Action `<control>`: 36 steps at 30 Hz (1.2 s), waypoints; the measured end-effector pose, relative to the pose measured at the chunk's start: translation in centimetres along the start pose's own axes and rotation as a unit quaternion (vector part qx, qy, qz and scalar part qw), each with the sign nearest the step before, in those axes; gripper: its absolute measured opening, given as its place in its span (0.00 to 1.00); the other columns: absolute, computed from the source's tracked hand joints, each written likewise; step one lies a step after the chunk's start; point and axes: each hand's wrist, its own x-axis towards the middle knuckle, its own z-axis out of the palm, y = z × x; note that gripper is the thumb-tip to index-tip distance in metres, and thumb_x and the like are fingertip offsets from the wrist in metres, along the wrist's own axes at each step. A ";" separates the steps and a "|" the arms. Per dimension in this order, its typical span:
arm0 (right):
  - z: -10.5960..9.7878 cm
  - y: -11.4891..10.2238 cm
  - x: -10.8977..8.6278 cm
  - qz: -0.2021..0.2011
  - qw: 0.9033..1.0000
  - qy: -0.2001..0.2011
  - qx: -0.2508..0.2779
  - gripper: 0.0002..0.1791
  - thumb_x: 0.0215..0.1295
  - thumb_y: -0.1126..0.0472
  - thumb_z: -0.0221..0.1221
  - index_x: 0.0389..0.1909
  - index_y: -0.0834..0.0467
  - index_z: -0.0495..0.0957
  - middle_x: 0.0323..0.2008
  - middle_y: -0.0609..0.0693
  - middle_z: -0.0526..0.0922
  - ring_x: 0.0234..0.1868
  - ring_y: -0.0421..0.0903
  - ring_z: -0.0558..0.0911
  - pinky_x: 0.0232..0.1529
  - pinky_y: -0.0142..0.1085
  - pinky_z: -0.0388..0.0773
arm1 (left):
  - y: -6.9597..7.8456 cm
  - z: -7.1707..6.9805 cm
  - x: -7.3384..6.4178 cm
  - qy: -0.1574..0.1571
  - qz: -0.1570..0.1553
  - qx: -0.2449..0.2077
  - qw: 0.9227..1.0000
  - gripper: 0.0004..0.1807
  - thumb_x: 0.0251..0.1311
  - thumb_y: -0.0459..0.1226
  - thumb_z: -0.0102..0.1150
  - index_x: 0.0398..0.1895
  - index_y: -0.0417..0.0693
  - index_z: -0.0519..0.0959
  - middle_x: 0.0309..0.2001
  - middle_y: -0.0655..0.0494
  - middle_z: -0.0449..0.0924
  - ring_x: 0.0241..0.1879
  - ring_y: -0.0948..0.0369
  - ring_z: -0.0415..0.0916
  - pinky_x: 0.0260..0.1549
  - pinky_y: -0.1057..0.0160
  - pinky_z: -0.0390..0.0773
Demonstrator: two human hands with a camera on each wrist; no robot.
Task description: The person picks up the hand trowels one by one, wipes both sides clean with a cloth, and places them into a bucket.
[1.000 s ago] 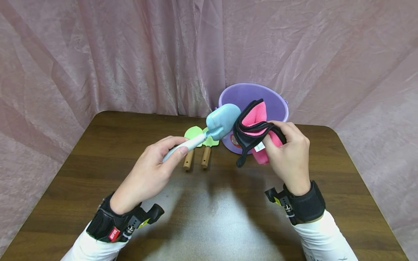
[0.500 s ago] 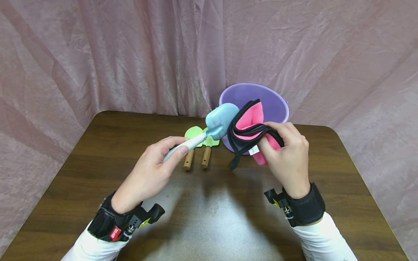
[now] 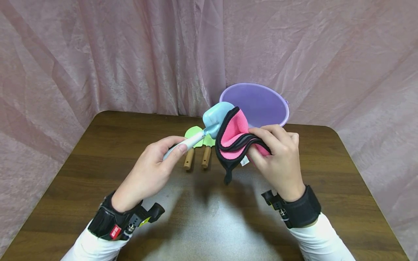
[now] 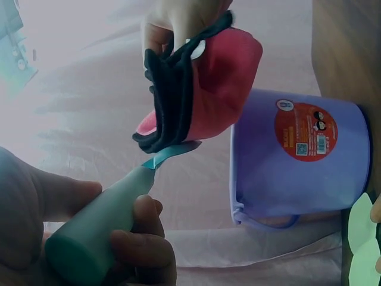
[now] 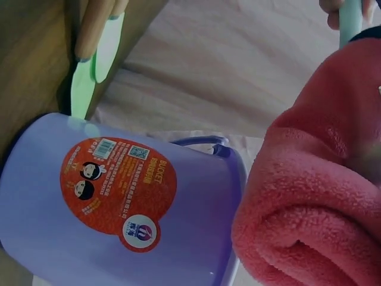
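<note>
My left hand (image 3: pixel 151 168) grips the pale handle of a light blue hand trowel (image 3: pixel 217 116), its blade pointing up and away to the right. A folded pink cloth with black edging (image 3: pixel 233 134) is pinched between the thumb and fingers of my right hand (image 3: pixel 277 159). The cloth overlaps the right part of the trowel blade in the head view. Seen from the left wrist, the cloth (image 4: pixel 220 83) lies right over the blade, covering most of it. A white tag and a black corner loop hang from the cloth.
Behind the hands a purple bucket (image 3: pixel 258 99) stands at the table's back edge; its red label (image 5: pixel 119 185) shows in the right wrist view. Two small green tools with wooden handles (image 3: pixel 188 159) lie left of it on the brown table (image 3: pixel 107 152). A pink curtain (image 3: pixel 147 58) hangs behind.
My right hand has moved left and slightly down with the cloth, which now covers part of the trowel blade. The left hand has barely moved; the blade has shifted slightly left.
</note>
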 end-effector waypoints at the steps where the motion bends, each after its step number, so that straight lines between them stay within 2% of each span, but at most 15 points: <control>1: 0.0 -0.1 0.0 -0.012 1.000 0.000 -0.003 0.13 0.56 0.61 0.63 0.42 0.55 0.87 0.35 0.52 0.82 0.37 0.47 0.81 0.37 0.51 0.60 | 0.0 0.0 0.0 0.000 -0.001 0.000 1.000 0.19 0.75 0.50 0.47 0.56 0.50 0.80 0.34 0.55 0.74 0.33 0.57 0.67 0.32 0.57 0.67; 13: 0.5 -1.1 0.2 -0.112 0.994 -0.020 0.000 0.13 0.55 0.64 0.65 0.43 0.55 0.87 0.37 0.52 0.81 0.38 0.52 0.78 0.37 0.54 0.60 | 0.0 -0.3 0.0 -0.003 -0.006 -0.012 1.000 0.20 0.76 0.50 0.46 0.55 0.49 0.80 0.41 0.56 0.80 0.38 0.57 0.70 0.35 0.56 0.69; 18: 0.6 -1.2 0.1 -0.152 0.988 -0.038 -0.003 0.13 0.55 0.64 0.66 0.43 0.55 0.86 0.38 0.53 0.82 0.38 0.53 0.77 0.39 0.55 0.60 | 0.0 -0.4 0.0 0.000 -0.005 -0.010 1.000 0.19 0.76 0.50 0.47 0.54 0.50 0.80 0.39 0.57 0.79 0.37 0.58 0.70 0.35 0.56 0.69; 24: 0.7 -1.1 0.1 -0.201 0.979 -0.040 0.001 0.15 0.54 0.59 0.69 0.44 0.54 0.86 0.39 0.54 0.82 0.39 0.55 0.78 0.40 0.57 0.61 | 0.1 -0.5 0.0 -0.003 -0.003 -0.013 1.000 0.19 0.76 0.50 0.46 0.54 0.50 0.81 0.39 0.57 0.80 0.38 0.58 0.70 0.37 0.56 0.69; 29: 0.7 -1.1 0.3 -0.207 0.978 -0.030 -0.009 0.12 0.58 0.63 0.64 0.43 0.54 0.86 0.40 0.54 0.82 0.39 0.55 0.78 0.40 0.57 0.61 | 0.1 -0.6 0.0 -0.005 0.000 -0.017 1.000 0.19 0.76 0.50 0.46 0.54 0.51 0.81 0.40 0.58 0.80 0.38 0.59 0.71 0.38 0.56 0.70; 36: 0.5 -0.9 0.4 -0.180 0.983 -0.021 -0.023 0.14 0.58 0.67 0.58 0.43 0.54 0.87 0.40 0.55 0.83 0.39 0.56 0.78 0.40 0.58 0.61 | 0.2 -0.8 -0.1 -0.006 0.002 -0.019 1.000 0.19 0.76 0.50 0.46 0.54 0.51 0.81 0.39 0.58 0.80 0.38 0.59 0.71 0.37 0.56 0.69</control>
